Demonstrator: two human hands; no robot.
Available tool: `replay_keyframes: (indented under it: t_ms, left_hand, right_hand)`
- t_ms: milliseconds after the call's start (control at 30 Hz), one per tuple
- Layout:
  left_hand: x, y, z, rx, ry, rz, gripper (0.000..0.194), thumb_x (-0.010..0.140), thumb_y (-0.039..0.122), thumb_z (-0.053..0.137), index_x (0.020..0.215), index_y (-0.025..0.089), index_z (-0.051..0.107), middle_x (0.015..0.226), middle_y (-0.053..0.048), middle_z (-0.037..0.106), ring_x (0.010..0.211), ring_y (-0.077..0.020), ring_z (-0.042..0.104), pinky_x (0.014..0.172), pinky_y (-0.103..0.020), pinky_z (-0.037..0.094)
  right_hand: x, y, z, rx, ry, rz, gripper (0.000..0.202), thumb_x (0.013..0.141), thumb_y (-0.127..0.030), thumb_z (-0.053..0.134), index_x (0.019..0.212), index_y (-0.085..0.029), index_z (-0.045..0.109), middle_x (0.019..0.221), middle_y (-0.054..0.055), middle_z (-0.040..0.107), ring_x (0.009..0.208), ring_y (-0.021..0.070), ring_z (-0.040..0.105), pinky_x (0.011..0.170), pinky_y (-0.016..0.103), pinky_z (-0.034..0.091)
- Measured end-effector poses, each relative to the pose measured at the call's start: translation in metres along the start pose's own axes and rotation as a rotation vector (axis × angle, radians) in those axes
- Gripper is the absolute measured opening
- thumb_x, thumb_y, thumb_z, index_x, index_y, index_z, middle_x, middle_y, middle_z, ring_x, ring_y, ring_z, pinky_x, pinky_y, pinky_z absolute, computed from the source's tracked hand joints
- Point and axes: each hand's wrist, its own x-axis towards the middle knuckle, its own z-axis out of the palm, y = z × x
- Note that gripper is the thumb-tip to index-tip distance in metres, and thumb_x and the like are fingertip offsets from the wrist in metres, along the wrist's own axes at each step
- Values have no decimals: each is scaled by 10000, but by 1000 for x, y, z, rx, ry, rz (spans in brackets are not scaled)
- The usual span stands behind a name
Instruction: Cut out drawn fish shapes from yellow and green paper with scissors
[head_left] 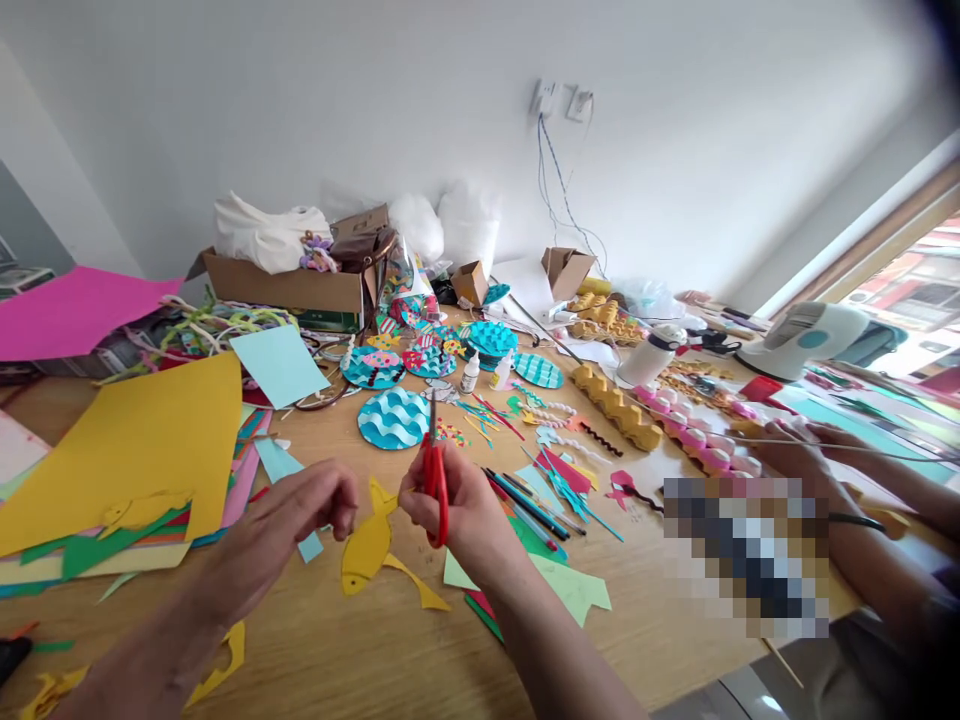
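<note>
My right hand (pixel 457 505) grips red-handled scissors (pixel 436 490), their blades pointing up and away from me. Just left of it is a yellow paper fish (pixel 367 552) with a drawn eye and gill line; its tail comes close to my right fingers, and I cannot tell whether they touch. My left hand (pixel 304 510) hovers to the left of the fish, fingers loosely bent, with nothing visible in them. A curved yellow paper offcut (pixel 420 583) lies beside the fish. Pale green paper (pixel 570 588) is partly hidden by my right wrist.
Large yellow paper (pixel 142 430) covers coloured sheets on the left. Blue wavy discs (pixel 394 418), glue bottles (pixel 470 372) and pens (pixel 529 505) lie ahead. Another person's hands (pixel 787 450) work at right, near pink-painted egg carton strips (pixel 694 430). Boxes (pixel 292 285) stand against the wall.
</note>
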Motion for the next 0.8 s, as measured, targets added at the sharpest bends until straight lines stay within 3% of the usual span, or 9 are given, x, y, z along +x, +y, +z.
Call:
replay_keyframes:
  t_ms: [67,133,200,333,433,567,667,800]
  left_hand:
    - [5,-4,-1,-184,106,-20,362,793,546,617,661,213,666,598,14,581,603,-152,514,594,-233,463]
    - [11,-13,1,-253,198,-68,306,658,508,767,669,213,687,619,18,621,609,-151,543,591,-231,478]
    - [18,-25,5,-184,196,-149,326,544,463,842,716,214,720,611,11,663,603,-170,573,593,-260,497]
    - [27,-41,17,-91,255,-60,320,496,362,860,743,204,732,724,-28,733,755,-247,659,698,-329,543]
    - [31,-32,23,-110,348,96,287,551,348,824,771,211,701,744,-15,727,773,-248,666,749,-351,550]
    - [34,-6,29,26,471,288,116,683,344,712,705,249,648,657,19,669,672,-214,629,655,-311,537]
    - [37,3,26,151,495,341,108,725,322,647,649,245,637,637,8,643,677,-222,620,643,-311,526]
    - [44,-3,20,172,477,360,94,761,285,619,682,238,638,689,7,654,745,-222,616,689,-302,507]
  right_hand:
    - [4,-2,1,108,73,-48,235,639,-205,697,797,-190,524,659,-56,568,536,91,455,509,209,338]
    - [9,-3,4,200,138,-87,243,632,-203,696,814,-184,535,646,-56,570,530,89,455,508,206,337]
    - [15,-4,10,265,190,-113,257,617,-204,710,812,-178,546,660,-48,580,539,90,464,521,210,348]
    - [26,-3,23,330,245,-167,258,619,-217,724,802,-178,547,644,-54,553,535,87,435,511,208,324]
    - [31,-1,30,355,241,-181,262,628,-222,729,798,-183,534,643,-56,539,532,85,429,514,207,329]
    - [35,1,37,348,220,-191,258,638,-252,724,802,-201,531,666,-48,541,533,97,452,525,221,378]
    - [37,1,38,295,209,-180,264,636,-274,730,803,-206,537,674,-37,552,535,107,470,518,228,390]
    - [40,-1,35,266,189,-164,272,622,-262,741,798,-203,542,695,-34,566,531,101,475,493,213,383]
